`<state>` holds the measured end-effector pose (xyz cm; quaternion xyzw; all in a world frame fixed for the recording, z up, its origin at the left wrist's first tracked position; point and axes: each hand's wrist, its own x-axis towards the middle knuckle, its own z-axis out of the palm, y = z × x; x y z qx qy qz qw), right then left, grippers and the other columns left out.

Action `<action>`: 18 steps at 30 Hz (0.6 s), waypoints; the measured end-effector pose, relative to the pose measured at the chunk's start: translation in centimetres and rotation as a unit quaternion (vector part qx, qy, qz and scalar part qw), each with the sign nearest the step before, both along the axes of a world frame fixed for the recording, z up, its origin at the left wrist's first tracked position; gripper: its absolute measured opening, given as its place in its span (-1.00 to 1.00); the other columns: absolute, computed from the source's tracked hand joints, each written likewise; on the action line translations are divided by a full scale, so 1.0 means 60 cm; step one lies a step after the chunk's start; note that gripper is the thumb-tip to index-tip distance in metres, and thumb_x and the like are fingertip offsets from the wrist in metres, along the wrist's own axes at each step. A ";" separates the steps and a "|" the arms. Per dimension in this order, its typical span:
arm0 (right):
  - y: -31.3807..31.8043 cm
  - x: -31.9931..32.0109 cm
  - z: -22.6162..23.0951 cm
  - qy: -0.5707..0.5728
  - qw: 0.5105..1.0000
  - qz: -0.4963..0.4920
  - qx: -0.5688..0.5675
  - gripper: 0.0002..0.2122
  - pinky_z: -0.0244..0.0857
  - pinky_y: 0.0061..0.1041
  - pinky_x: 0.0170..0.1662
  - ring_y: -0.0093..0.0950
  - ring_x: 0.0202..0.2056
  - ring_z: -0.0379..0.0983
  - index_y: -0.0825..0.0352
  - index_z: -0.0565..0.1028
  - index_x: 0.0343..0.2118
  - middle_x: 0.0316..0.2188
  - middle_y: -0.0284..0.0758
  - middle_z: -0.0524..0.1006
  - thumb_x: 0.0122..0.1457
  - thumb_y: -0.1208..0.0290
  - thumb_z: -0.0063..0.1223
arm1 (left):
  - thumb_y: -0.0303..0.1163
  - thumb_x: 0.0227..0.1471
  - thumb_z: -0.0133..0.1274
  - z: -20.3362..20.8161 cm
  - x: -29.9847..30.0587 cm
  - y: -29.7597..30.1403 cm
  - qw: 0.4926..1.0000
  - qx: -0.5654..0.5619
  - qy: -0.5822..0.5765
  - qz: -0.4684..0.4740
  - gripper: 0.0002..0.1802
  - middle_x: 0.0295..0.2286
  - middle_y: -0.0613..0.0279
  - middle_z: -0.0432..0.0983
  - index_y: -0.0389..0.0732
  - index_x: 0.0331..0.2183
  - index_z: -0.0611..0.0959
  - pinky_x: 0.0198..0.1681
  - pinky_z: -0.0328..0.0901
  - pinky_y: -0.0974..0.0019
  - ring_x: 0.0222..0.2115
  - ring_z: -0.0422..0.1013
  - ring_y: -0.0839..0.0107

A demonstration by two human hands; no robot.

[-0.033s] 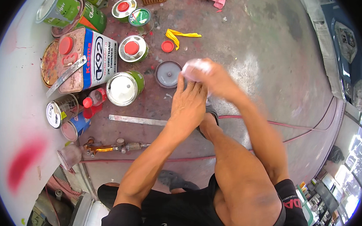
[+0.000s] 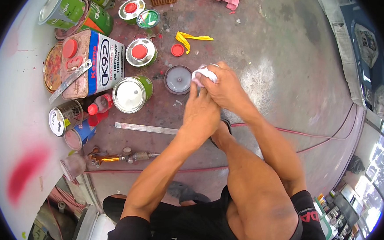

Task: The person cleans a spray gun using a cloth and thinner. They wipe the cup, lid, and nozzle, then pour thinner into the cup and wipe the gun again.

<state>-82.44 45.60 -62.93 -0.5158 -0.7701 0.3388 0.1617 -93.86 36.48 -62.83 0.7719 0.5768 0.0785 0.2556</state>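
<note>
My right hand grips a bunched white-pink cloth, its fingers curled round it. Just below and against it is my left hand, back up, fingers bent forward toward the cloth. What lies under those fingers is hidden by both hands. Left of the cloth, on the floor, rests a round dish-like piece with a grey inside and a small knob in its centre.
Left of my hands stand a white-topped can, a red-capped can and a rectangular thinner tin. A metal ruler and a spray gun lie nearer. Beyond are a red cap and yellow strip. A red hose crosses the floor.
My right hand, blurred before, is now sharp, and more of the cloth's folds show. It has shifted slightly downward against my left hand. The cans and dish-like piece have not moved.
</note>
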 end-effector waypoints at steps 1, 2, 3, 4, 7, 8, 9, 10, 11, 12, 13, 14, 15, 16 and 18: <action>0.008 0.009 0.003 0.041 0.994 -0.057 -0.086 -0.61 0.48 -0.31 -0.10 -0.34 -0.26 0.65 0.40 0.68 -0.17 -0.37 -0.29 0.68 0.44 0.08 0.11 | -0.50 0.07 0.09 0.010 0.010 0.008 0.997 -0.008 -0.078 0.016 -0.14 0.42 -0.21 0.19 -0.32 0.42 0.35 0.48 -0.08 -0.39 0.49 0.01 -0.19; 0.024 0.014 0.004 0.084 0.975 -0.115 -0.173 -0.61 0.48 -0.31 -0.12 -0.33 -0.27 0.65 0.41 0.68 -0.18 -0.37 -0.28 0.69 0.45 0.09 0.11 | -0.51 0.06 0.08 0.024 0.014 0.015 0.988 -0.018 -0.153 0.032 -0.13 0.43 -0.24 0.16 -0.34 0.42 0.34 0.49 -0.10 -0.38 0.49 -0.01 -0.23; 0.041 0.020 0.006 0.127 0.943 -0.171 -0.257 -0.61 0.48 -0.31 -0.14 -0.33 -0.29 0.65 0.42 0.68 -0.18 -0.37 -0.28 0.70 0.45 0.09 0.11 | -0.53 0.05 0.07 0.032 0.016 0.020 0.972 -0.028 -0.227 0.047 -0.12 0.44 -0.26 0.12 -0.35 0.42 0.33 0.50 -0.12 -0.38 0.49 -0.02 -0.26; 0.058 0.019 0.012 0.145 0.907 -0.230 -0.323 -0.59 0.48 -0.34 -0.19 -0.40 -0.32 0.62 0.45 0.67 -0.21 -0.36 -0.26 0.70 0.47 0.10 0.10 | -0.53 0.12 0.06 0.027 0.011 0.019 0.966 -0.021 -0.253 0.047 -0.13 0.49 -0.17 0.04 -0.38 0.45 0.29 0.54 -0.15 -0.22 0.52 -0.05 -0.16; 0.110 0.094 -0.026 0.369 0.800 -0.266 -0.392 -0.58 0.49 -0.40 -0.19 -0.47 -0.33 0.60 0.47 0.67 -0.22 -0.33 -0.24 0.70 0.48 0.10 0.08 | -0.38 0.23 0.07 0.034 -0.002 0.025 0.810 -0.163 -0.553 0.103 -0.11 0.52 -0.05 0.02 -0.37 0.50 0.19 0.58 -0.18 -0.03 0.55 -0.08 0.04; 0.101 0.063 0.032 0.383 0.786 -0.280 -0.396 -0.57 0.49 -0.46 -0.18 -0.53 -0.33 0.58 0.45 0.69 -0.19 -0.29 -0.22 0.71 0.49 0.09 0.07 | -0.20 0.28 -0.05 0.030 -0.020 0.024 0.748 -0.204 -0.620 0.119 -0.11 0.53 -0.04 -0.02 -0.37 0.50 0.16 0.59 -0.23 0.01 0.55 -0.11 0.08; 0.074 0.034 0.033 0.348 0.857 -0.173 -0.339 -0.56 0.49 -0.46 -0.19 -0.52 -0.34 0.58 0.45 0.70 -0.18 -0.28 -0.21 0.72 0.49 0.07 0.07 | -0.02 0.33 -0.17 0.024 -0.038 0.024 0.678 -0.242 -0.681 0.134 -0.08 0.54 -0.04 -0.06 -0.37 0.51 0.13 0.59 -0.27 0.05 0.56 -0.13 0.11; 0.050 0.022 0.041 0.303 0.912 -0.072 -0.267 -0.55 0.49 -0.46 -0.21 -0.51 -0.35 0.58 0.44 0.70 -0.17 -0.26 -0.21 0.72 0.49 0.05 0.07 | 0.17 0.39 -0.29 0.023 -0.040 0.031 0.596 -0.281 -0.740 0.136 -0.02 0.55 -0.03 -0.09 -0.37 0.52 0.10 0.59 -0.32 0.09 0.56 -0.15 0.14; 0.040 0.017 0.045 0.252 0.948 0.030 -0.190 -0.54 0.49 -0.47 -0.22 -0.51 -0.36 0.58 0.43 0.71 -0.17 -0.25 -0.20 0.72 0.49 0.03 0.07 | 0.35 0.44 -0.41 0.024 -0.039 0.036 0.507 -0.318 -0.789 0.138 0.06 0.56 -0.03 -0.13 -0.36 0.53 0.08 0.60 -0.36 0.13 0.57 -0.17 0.17; 0.048 0.019 0.042 0.228 0.951 -0.031 -0.208 -0.54 0.49 -0.45 -0.23 -0.51 -0.36 0.58 0.42 0.72 -0.16 -0.27 -0.23 0.72 0.48 0.01 0.07 | 0.60 0.31 -0.60 0.025 -0.039 0.039 0.485 -0.331 -0.802 0.114 0.27 0.56 -0.04 -0.15 -0.37 0.53 0.04 0.60 -0.39 0.12 0.57 -0.20 0.17; 0.062 0.019 0.038 0.204 0.948 -0.092 -0.225 -0.53 0.48 -0.44 -0.25 -0.51 -0.36 0.59 0.40 0.72 -0.16 -0.30 -0.25 0.72 0.48 -0.01 0.07 | 0.62 0.29 -0.59 0.034 -0.034 0.037 0.437 -0.334 -0.825 0.133 0.30 0.56 -0.02 -0.14 -0.37 0.53 0.03 0.59 -0.38 0.11 0.57 -0.20 0.17; 0.076 0.018 0.032 0.179 0.941 -0.152 -0.243 -0.52 0.47 -0.43 -0.27 -0.52 -0.36 0.59 0.39 0.73 -0.15 -0.33 -0.28 0.72 0.48 -0.03 0.07 | 0.65 0.27 -0.58 0.039 -0.027 0.034 0.387 -0.336 -0.845 0.153 0.33 0.56 -0.01 -0.13 -0.37 0.53 0.01 0.59 -0.38 0.09 0.58 -0.21 0.16; 0.082 0.018 0.028 0.154 0.929 -0.212 -0.260 -0.51 0.46 -0.42 -0.28 -0.52 -0.36 0.59 0.37 0.74 -0.15 -0.36 -0.30 0.72 0.48 -0.05 0.07 | 0.67 0.24 -0.57 0.043 -0.024 0.031 0.336 -0.336 -0.863 0.173 0.35 0.55 0.01 -0.12 -0.37 0.54 0.00 0.59 -0.37 0.07 0.58 -0.22 0.16; 0.083 0.014 0.025 0.164 0.932 -0.198 -0.254 -0.51 0.47 -0.40 -0.27 -0.50 -0.35 0.60 0.37 0.73 -0.14 -0.36 -0.29 0.73 0.48 -0.05 0.06 | 0.73 0.20 -0.59 0.044 -0.029 0.032 0.317 -0.322 -0.874 0.180 0.39 0.54 0.06 -0.06 -0.34 0.53 0.07 0.59 -0.36 0.03 0.56 -0.16 0.16; 0.075 0.009 0.015 0.184 0.937 -0.172 -0.241 -0.50 0.48 -0.36 -0.25 -0.46 -0.33 0.63 0.38 0.73 -0.11 -0.36 -0.26 0.73 0.49 -0.06 0.04 | 0.76 0.17 -0.54 0.040 -0.025 0.037 0.292 -0.329 -0.856 0.271 0.39 0.51 0.08 0.04 -0.32 0.50 0.17 0.59 -0.33 0.04 0.53 -0.07 0.18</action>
